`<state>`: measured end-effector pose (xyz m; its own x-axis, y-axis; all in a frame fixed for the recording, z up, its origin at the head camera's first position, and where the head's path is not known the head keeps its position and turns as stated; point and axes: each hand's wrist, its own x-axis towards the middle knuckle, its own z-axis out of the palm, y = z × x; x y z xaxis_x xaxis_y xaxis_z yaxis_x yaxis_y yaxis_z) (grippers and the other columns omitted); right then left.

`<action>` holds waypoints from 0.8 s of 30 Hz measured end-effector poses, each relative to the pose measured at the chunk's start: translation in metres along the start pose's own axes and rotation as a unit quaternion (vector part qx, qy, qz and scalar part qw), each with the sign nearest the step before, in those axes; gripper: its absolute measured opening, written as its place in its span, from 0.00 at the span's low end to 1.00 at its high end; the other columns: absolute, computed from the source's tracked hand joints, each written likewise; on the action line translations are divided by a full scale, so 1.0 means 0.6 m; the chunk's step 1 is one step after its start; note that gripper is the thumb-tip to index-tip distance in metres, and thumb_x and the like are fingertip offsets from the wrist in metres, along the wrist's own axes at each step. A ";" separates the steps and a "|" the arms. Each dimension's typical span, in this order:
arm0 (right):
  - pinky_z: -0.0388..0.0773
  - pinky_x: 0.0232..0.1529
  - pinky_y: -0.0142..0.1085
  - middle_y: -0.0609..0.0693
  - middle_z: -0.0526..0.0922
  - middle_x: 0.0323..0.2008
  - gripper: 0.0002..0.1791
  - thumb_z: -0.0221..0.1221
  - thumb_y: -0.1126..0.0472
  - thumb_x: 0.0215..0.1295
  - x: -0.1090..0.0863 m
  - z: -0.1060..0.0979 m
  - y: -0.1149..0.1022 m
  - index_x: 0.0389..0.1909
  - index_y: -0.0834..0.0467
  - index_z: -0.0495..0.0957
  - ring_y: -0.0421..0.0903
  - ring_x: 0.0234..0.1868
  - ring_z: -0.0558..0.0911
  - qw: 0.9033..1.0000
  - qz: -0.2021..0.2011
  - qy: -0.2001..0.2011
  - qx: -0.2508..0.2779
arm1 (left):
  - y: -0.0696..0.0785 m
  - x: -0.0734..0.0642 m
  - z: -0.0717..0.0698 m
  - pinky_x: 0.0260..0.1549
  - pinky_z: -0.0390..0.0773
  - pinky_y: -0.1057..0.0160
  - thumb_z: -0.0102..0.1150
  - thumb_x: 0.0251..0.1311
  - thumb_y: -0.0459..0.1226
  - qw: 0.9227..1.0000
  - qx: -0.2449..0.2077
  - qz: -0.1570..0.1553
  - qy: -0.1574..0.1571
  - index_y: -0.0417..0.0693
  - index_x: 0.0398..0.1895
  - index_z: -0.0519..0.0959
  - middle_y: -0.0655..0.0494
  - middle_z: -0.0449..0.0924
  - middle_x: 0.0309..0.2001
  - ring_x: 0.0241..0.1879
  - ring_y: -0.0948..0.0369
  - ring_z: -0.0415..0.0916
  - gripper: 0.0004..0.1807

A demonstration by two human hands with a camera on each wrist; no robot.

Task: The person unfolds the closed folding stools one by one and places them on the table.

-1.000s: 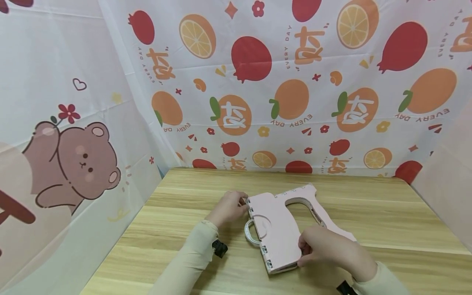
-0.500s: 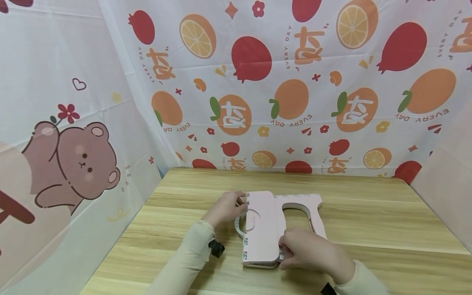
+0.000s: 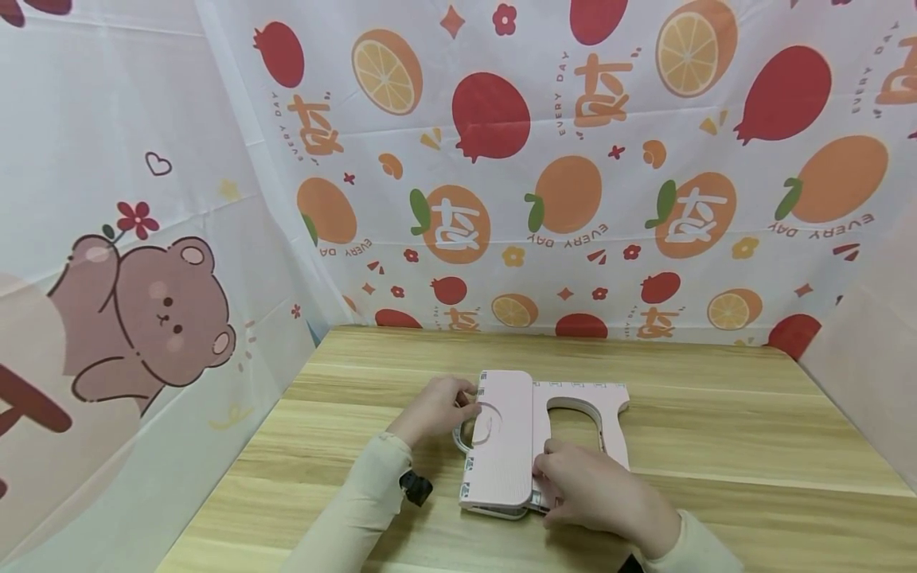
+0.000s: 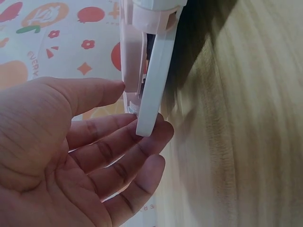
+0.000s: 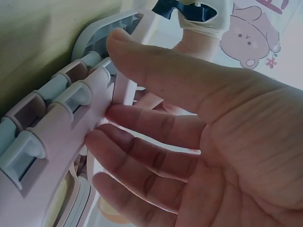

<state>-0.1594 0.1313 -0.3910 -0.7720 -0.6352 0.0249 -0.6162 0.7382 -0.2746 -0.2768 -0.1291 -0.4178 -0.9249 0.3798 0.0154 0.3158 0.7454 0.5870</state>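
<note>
A pale pink folding stool [image 3: 505, 469], folded flat, lies on the wooden table. Its left part is a flat panel; its right part has an arched cut-out. A white curved handle [image 3: 458, 440] sticks out on the left side. My left hand [image 3: 433, 414] is at the stool's far left edge. In the left wrist view its thumb touches the pink panel and its fingers curl behind the white edge [image 4: 156, 90]. My right hand [image 3: 595, 487] grips the near side by the panel's edge. The right wrist view shows its thumb and fingers on either side, beside the hinge knuckles [image 5: 71, 99].
The wooden table [image 3: 723, 446] extends around the stool, its back edge meeting a fruit-print curtain [image 3: 573, 263]. A bear-print curtain [image 3: 172, 318] hangs on the left. A black wrist camera [image 3: 415, 487] sits on the left sleeve.
The stool has turned clockwise, its near end swinging left, so it now lies straighter. My right hand has moved left with it. My left hand has shifted slightly left and down at the edge.
</note>
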 end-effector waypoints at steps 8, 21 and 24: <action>0.74 0.30 0.33 0.43 0.76 0.36 0.33 0.86 0.52 0.43 -0.002 0.011 0.008 0.48 0.57 0.82 0.36 0.30 0.70 0.999 0.008 0.021 -0.043 | -0.004 -0.004 0.000 0.33 0.78 0.63 0.70 0.71 0.38 1.000 -0.010 -0.004 -0.004 0.39 0.58 0.86 0.54 0.85 0.37 0.34 0.61 0.77 0.17; 0.79 0.35 0.34 0.45 0.82 0.40 0.28 0.83 0.54 0.49 0.006 0.020 0.015 0.51 0.57 0.84 0.34 0.34 0.75 0.999 -0.008 0.030 -0.038 | -0.012 -0.020 -0.010 0.32 0.76 0.65 0.71 0.69 0.37 0.999 -0.038 -0.011 -0.007 0.39 0.54 0.86 0.53 0.83 0.34 0.33 0.62 0.76 0.15; 0.80 0.36 0.34 0.45 0.83 0.41 0.28 0.82 0.54 0.50 0.007 0.020 0.011 0.52 0.57 0.85 0.34 0.35 0.75 0.999 -0.018 0.032 -0.034 | -0.020 -0.026 -0.014 0.32 0.77 0.65 0.72 0.68 0.37 0.999 -0.039 -0.012 -0.003 0.38 0.53 0.86 0.53 0.83 0.33 0.33 0.62 0.76 0.15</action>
<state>-0.1648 0.1305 -0.4044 -0.7563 -0.6472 0.0958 -0.6511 0.7301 -0.2075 -0.2676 -0.1485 -0.4183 -0.9306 0.3660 -0.0032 0.2765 0.7088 0.6490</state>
